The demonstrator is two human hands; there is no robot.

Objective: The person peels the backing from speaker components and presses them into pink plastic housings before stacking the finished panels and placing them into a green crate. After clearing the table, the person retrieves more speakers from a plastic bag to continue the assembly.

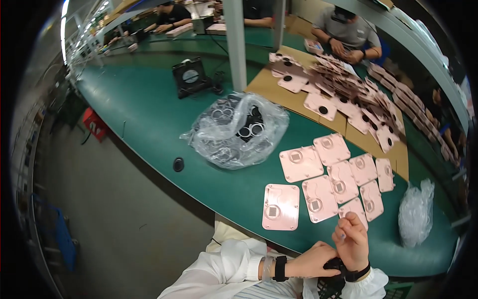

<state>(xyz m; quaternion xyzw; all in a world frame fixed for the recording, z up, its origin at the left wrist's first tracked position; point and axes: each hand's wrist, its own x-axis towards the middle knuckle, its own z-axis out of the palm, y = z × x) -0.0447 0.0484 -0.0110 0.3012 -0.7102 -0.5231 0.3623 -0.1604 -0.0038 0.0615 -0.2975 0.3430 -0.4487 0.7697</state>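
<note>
Our left hand (318, 259) closed around a small dark part at the near edge of the green worktop (149, 114); our right hand (353, 241) rose just above it, fingers curled, whether pinching anything we could not tell. Pink plates (328, 184) lay just beyond. We judged the dark part could slip off the edge, since both hands worked over the rim.

A crinkled clear plastic bag of black and white rings (238, 130) sits mid-frame on the green table (149, 114), a black square fan-like device (190, 76) above it, a red crate (94, 123) at left.
</note>
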